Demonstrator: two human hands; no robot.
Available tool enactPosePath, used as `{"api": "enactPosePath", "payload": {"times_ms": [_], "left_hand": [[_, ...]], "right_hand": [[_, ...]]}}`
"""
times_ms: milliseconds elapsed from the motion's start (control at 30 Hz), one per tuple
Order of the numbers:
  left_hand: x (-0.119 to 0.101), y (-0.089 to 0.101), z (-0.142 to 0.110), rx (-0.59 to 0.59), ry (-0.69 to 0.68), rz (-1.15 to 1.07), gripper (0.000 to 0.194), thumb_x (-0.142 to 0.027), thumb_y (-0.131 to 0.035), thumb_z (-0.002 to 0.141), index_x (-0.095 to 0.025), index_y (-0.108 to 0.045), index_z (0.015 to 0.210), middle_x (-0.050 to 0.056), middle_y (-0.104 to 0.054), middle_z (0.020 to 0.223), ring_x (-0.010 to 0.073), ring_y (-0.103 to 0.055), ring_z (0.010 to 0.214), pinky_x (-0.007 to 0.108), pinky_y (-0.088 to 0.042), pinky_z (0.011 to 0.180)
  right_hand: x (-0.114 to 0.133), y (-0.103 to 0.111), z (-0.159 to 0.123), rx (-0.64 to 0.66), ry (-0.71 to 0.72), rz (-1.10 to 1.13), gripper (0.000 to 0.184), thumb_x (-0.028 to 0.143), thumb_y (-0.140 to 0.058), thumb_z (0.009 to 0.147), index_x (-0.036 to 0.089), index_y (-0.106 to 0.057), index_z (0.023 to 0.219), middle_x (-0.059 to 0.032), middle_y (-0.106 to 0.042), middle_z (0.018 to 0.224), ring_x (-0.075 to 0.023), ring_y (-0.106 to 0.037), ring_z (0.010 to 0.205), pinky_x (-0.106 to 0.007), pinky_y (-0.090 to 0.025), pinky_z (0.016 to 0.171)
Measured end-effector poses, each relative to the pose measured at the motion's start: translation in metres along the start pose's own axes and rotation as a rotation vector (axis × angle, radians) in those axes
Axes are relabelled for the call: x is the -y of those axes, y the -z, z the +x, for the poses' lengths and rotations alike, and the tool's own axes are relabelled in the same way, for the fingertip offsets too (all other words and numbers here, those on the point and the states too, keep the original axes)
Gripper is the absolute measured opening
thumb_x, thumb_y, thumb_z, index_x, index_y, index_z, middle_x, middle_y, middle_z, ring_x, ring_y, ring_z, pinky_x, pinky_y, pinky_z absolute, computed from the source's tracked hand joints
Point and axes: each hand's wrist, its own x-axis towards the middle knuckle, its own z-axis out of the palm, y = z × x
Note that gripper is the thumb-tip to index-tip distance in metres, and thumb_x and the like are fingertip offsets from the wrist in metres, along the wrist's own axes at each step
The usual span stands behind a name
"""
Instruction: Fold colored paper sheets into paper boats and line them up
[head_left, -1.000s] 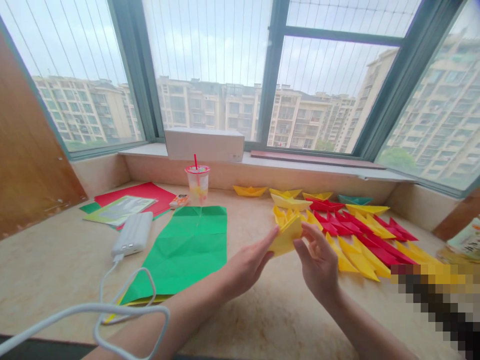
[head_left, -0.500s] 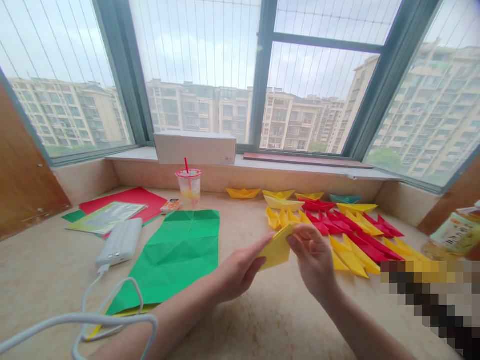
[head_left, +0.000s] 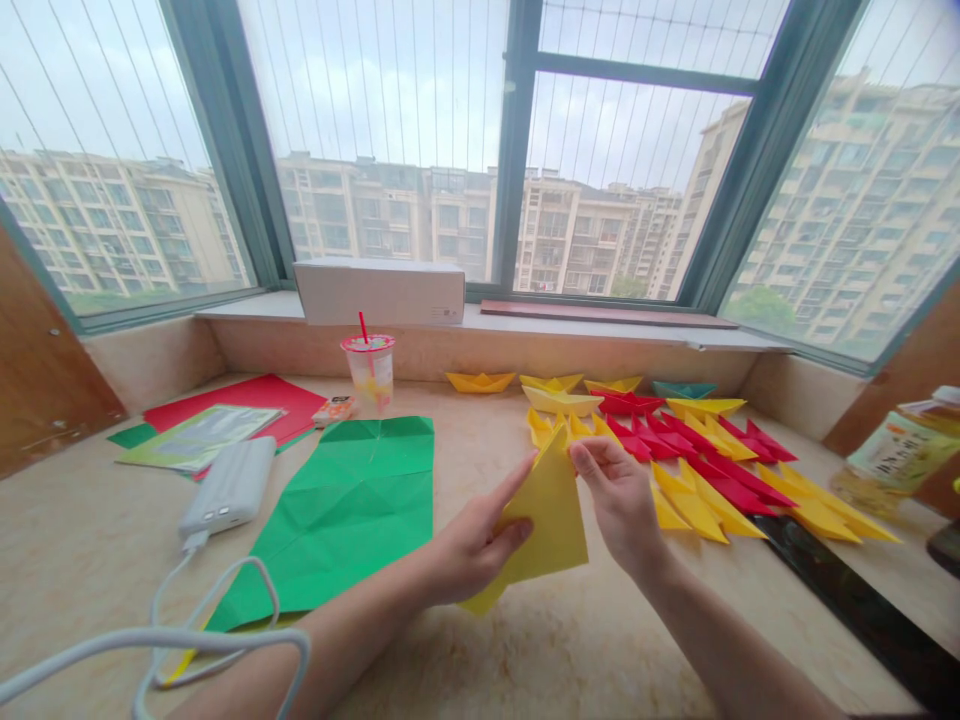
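A partly folded sheet of yellow paper (head_left: 553, 520) is held up in front of me, above the counter. My left hand (head_left: 480, 545) grips its left side, thumb on the near face and index finger along the upper edge. With thumb and fingers closed, my right hand (head_left: 619, 490) pinches the paper's upper right edge. A creased green sheet (head_left: 352, 520) lies flat to the left of my left hand. Beyond and to the right of my hands stand folded paper boats in rows, among them a yellow boat (head_left: 480, 383), a red boat (head_left: 628, 402) and a teal boat (head_left: 684, 390).
A lidded plastic cup (head_left: 373, 380) with a red straw stands behind the green sheet. At left lie a white power bank (head_left: 229, 485) with a looping cable (head_left: 217, 635), and red paper (head_left: 292, 405). A long black object (head_left: 847, 600) and a bottle (head_left: 904, 450) are at right.
The yellow paper has been opened out from a small folded piece to a larger, taller one, its lower part now hanging below my left hand. The camera view has shifted slightly.
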Motion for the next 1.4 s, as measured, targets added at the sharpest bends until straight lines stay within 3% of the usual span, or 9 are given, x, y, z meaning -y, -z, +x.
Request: {"api": "enactPosePath", "payload": {"times_ms": [133, 233, 367, 433, 500, 567, 1100, 1267, 1400], "left_hand": [[0.002, 0.002, -0.001, 0.034, 0.022, 0.000, 0.068, -0.028, -0.052, 0.095, -0.027, -0.021, 0.156, 0.010, -0.049, 0.148, 0.0262, -0.052, 0.127, 0.042, -0.040, 0.108], [0.003, 0.000, -0.001, 0.047, 0.035, -0.062, 0.073, -0.031, -0.057, 0.093, -0.027, -0.021, 0.156, 0.012, -0.049, 0.148, 0.0275, -0.049, 0.131, 0.043, -0.039, 0.109], [0.001, 0.001, 0.002, 0.087, 0.109, -0.336, 0.079, -0.039, -0.056, 0.094, -0.033, -0.008, 0.156, 0.013, -0.063, 0.128, 0.0226, -0.067, 0.099, 0.037, -0.054, 0.083], [-0.003, 0.005, 0.004, 0.077, 0.097, -0.379, 0.067, -0.040, -0.057, 0.094, -0.031, -0.028, 0.153, 0.013, -0.063, 0.126, 0.0219, -0.067, 0.098, 0.033, -0.054, 0.081], [-0.006, 0.011, 0.004, 0.066, 0.060, -0.307, 0.046, -0.038, -0.060, 0.092, -0.024, -0.057, 0.136, 0.013, -0.063, 0.126, 0.0228, -0.063, 0.106, 0.031, -0.051, 0.086], [-0.009, 0.017, 0.004, 0.069, 0.021, -0.213, 0.037, -0.035, -0.064, 0.090, -0.021, -0.067, 0.124, 0.012, -0.062, 0.128, 0.0230, -0.060, 0.110, 0.031, -0.050, 0.089], [-0.007, 0.024, 0.003, 0.110, -0.278, 0.396, 0.054, -0.014, -0.054, 0.092, -0.028, -0.047, 0.144, 0.010, -0.059, 0.133, 0.0208, -0.059, 0.115, 0.032, -0.047, 0.099], [-0.002, 0.026, 0.003, 0.079, -0.329, 0.503, 0.051, -0.017, -0.050, 0.096, -0.028, -0.045, 0.146, 0.012, -0.061, 0.133, 0.0220, -0.061, 0.114, 0.035, -0.050, 0.096], [0.001, 0.028, 0.004, 0.000, -0.289, 0.482, 0.047, -0.011, -0.044, 0.095, -0.025, -0.056, 0.138, 0.009, -0.071, 0.106, 0.0168, -0.067, 0.087, 0.029, -0.054, 0.080]], "right_hand": [[0.000, 0.002, 0.004, 0.166, -0.175, 0.075, 0.040, 0.050, -0.074, 0.079, 0.020, -0.067, 0.105, -0.0042, -0.075, 0.085, -0.0187, -0.069, 0.070, -0.031, -0.057, 0.064], [-0.002, 0.005, 0.007, 0.252, -0.234, 0.041, 0.039, 0.053, -0.073, 0.079, 0.016, -0.073, 0.093, -0.0054, -0.075, 0.083, -0.0192, -0.069, 0.070, -0.030, -0.056, 0.064], [-0.008, 0.016, 0.016, 0.132, -0.235, 0.049, 0.038, 0.052, -0.075, 0.076, 0.018, -0.075, 0.091, -0.0033, -0.075, 0.079, -0.0182, -0.069, 0.065, -0.027, -0.053, 0.058], [-0.010, 0.024, 0.022, 0.032, -0.240, 0.047, 0.034, 0.048, -0.077, 0.075, 0.019, -0.075, 0.091, -0.0024, -0.076, 0.079, -0.0185, -0.069, 0.066, -0.025, -0.053, 0.056], [-0.011, 0.032, 0.029, -0.052, -0.258, 0.068, 0.031, 0.046, -0.078, 0.073, 0.021, -0.075, 0.090, -0.0018, -0.076, 0.078, -0.0200, -0.070, 0.068, -0.026, -0.053, 0.055], [-0.010, 0.038, 0.034, -0.092, -0.291, 0.095, 0.028, 0.043, -0.079, 0.072, 0.021, -0.076, 0.088, -0.0017, -0.076, 0.076, -0.0209, -0.071, 0.068, -0.026, -0.053, 0.053], [-0.015, 0.046, 0.038, -0.075, -0.412, 0.174, 0.020, 0.034, -0.081, 0.069, 0.016, -0.074, 0.073, -0.0044, -0.075, 0.069, -0.0148, -0.067, 0.057, -0.021, -0.052, 0.052], [-0.014, 0.047, 0.039, -0.040, -0.437, 0.166, 0.020, 0.031, -0.079, 0.071, 0.016, -0.074, 0.083, -0.0043, -0.076, 0.074, -0.0143, -0.068, 0.060, -0.020, -0.053, 0.052], [-0.010, 0.043, 0.039, -0.118, -0.410, 0.154, 0.038, 0.028, -0.080, 0.070, 0.020, -0.070, 0.105, -0.0018, -0.076, 0.075, -0.0146, -0.069, 0.061, -0.020, -0.053, 0.052]]}}
